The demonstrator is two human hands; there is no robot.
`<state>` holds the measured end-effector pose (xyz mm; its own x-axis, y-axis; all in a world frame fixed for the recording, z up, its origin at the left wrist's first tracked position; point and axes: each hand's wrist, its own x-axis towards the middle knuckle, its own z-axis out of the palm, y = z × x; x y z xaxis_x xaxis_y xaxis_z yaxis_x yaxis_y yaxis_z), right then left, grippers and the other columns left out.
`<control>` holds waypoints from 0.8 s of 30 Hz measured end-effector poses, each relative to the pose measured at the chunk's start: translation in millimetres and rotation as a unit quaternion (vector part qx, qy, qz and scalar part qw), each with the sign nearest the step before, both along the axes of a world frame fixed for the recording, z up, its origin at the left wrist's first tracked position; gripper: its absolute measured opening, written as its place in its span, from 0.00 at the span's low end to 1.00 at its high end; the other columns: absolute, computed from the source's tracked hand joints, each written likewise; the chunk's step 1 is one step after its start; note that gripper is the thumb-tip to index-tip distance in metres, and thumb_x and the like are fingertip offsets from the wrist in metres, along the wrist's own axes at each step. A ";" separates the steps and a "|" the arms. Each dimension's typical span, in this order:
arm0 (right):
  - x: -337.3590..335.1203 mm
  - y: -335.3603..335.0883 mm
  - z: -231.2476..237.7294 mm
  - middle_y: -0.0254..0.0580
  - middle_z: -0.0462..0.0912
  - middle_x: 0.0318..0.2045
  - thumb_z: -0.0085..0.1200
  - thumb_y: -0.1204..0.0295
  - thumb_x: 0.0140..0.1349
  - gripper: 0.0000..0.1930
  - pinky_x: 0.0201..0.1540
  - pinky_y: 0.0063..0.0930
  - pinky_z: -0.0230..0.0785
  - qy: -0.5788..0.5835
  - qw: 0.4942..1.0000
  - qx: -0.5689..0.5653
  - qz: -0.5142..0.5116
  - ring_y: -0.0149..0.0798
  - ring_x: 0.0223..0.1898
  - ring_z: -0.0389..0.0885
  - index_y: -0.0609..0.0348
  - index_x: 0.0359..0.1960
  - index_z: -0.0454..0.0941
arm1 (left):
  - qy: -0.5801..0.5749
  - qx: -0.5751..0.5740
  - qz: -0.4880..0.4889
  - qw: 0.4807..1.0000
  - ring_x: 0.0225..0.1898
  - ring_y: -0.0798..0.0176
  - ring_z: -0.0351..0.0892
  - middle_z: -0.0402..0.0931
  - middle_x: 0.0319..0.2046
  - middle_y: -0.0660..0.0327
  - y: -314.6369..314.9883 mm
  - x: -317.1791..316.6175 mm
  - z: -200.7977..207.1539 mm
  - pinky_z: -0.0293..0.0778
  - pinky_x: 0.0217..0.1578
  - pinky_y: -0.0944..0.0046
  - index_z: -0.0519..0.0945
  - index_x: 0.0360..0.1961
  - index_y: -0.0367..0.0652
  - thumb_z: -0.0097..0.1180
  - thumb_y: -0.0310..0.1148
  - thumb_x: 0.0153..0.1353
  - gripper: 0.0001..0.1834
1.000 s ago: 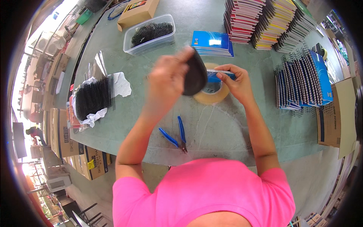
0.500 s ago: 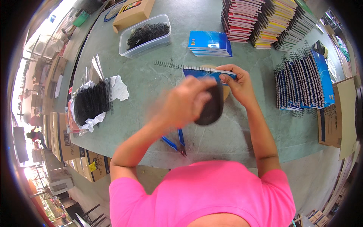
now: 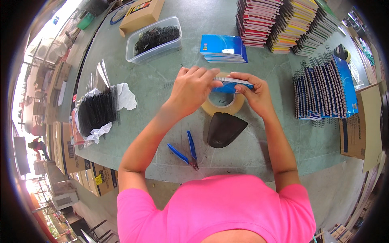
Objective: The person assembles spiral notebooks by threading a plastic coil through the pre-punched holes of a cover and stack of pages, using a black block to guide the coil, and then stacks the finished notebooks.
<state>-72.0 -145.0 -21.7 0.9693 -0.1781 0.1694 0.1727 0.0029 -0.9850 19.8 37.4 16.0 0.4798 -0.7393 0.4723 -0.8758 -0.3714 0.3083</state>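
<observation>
Green table (image 3: 117, 152), cartons (image 3: 69, 152) alongside, right hand (image 3: 258, 94) in pinch on blue notebook (image 3: 231, 87), left hand (image 3: 193, 90) grip unclear

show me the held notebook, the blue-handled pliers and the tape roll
Held notebook (image 3: 230, 88), head view: its blue cover
Blue-handled pliers (image 3: 192, 150), head view: right handle
Tape roll (image 3: 207, 106), head view: lower left of its ring

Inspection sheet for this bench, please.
Surface: grey-green table, marked and scuffed.
Work items: blue notebook, held over a tape roll; notebook stacks at right and behind.
Clutter: black pad, blue-handled cutters, clear tub holding black coils.
Hands: right hand grips the notebook; left hand at its left end, grip unclear.
Cables: blue loop, far left; type unclear.
Surroundings: cardboard cartons both sides.
</observation>
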 end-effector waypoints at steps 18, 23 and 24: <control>-8.6 4.7 -3.2 0.37 0.82 0.40 0.51 0.80 0.58 0.12 0.47 0.20 0.66 -0.007 0.998 -0.061 0.010 0.27 0.43 0.75 0.63 0.43 0.79 | -0.104 0.077 0.032 0.991 0.35 0.56 0.70 0.72 0.25 0.59 -1.5 -13.7 7.0 0.65 0.34 0.56 0.77 0.29 0.44 0.57 0.39 0.51 0.10; -5.1 4.5 -4.5 0.34 0.81 0.36 0.52 0.80 0.57 0.12 0.42 0.20 0.67 -0.014 0.999 -0.034 0.002 0.25 0.38 0.75 0.62 0.43 0.79 | -0.009 0.067 0.016 0.998 0.41 0.51 0.69 0.68 0.34 0.54 3.4 -55.2 10.2 0.66 0.38 0.54 0.73 0.37 0.41 0.63 0.39 0.46 0.20; -3.9 1.2 -0.8 0.34 0.81 0.36 0.53 0.78 0.57 0.11 0.41 0.19 0.67 -0.014 0.999 -0.050 -0.011 0.24 0.37 0.74 0.62 0.43 0.79 | 0.075 0.102 0.017 0.992 0.43 0.50 0.69 0.68 0.36 0.53 7.3 -71.2 8.9 0.67 0.39 0.54 0.73 0.38 0.40 0.64 0.39 0.46 0.20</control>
